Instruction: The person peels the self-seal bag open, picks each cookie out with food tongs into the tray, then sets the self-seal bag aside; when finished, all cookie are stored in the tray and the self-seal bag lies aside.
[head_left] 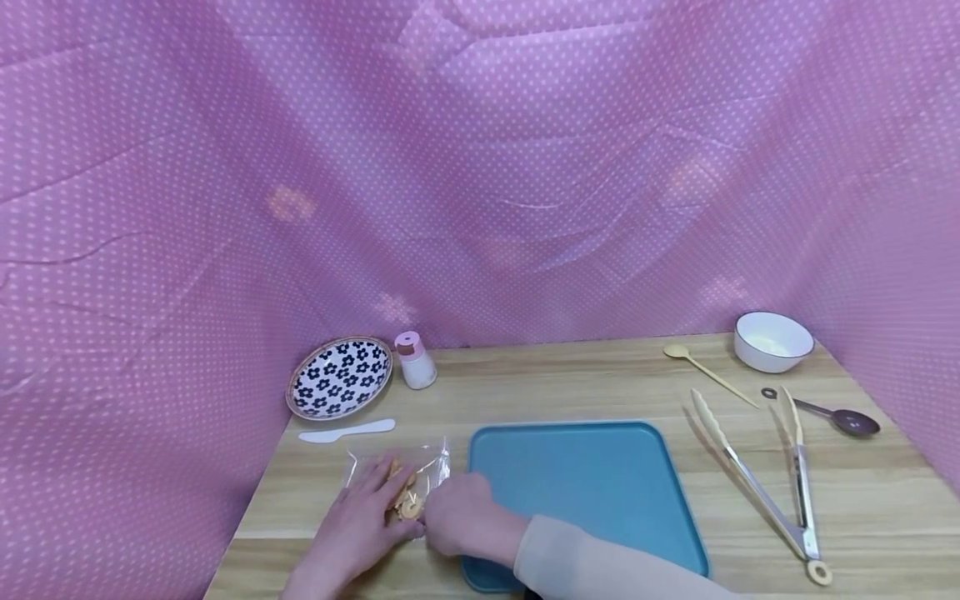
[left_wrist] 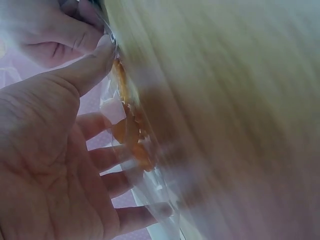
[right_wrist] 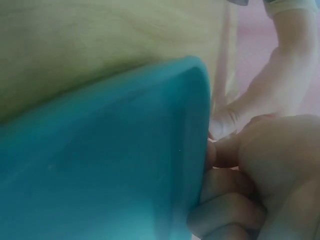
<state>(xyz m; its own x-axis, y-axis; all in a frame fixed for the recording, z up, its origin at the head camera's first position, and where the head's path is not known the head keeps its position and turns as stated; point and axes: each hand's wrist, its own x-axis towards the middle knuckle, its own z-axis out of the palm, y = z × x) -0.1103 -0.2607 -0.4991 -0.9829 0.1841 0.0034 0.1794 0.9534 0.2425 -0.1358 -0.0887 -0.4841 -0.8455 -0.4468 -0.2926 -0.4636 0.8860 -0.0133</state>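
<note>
A clear plastic bag (head_left: 432,479) with tan, ring-shaped snack pieces (head_left: 411,505) inside lies on the table, left of a blue tray (head_left: 577,492). My left hand (head_left: 367,517) rests on the bag with its fingers spread and fairly straight. In the left wrist view its thumb (left_wrist: 95,65) reaches the bag's edge beside the other hand. My right hand (head_left: 468,515) pinches that edge, its fingers (right_wrist: 227,215) curled close to the tray's rim. The pinched bit of plastic is mostly hidden by the fingers.
A flower-patterned plate (head_left: 341,379), a pink-topped shaker bottle (head_left: 416,362) and a white knife (head_left: 347,431) sit at the left. To the right are tongs (head_left: 802,500), a pale spoon (head_left: 712,375), a dark spoon (head_left: 855,422) and a white bowl (head_left: 772,342). Pink cloth surrounds the table.
</note>
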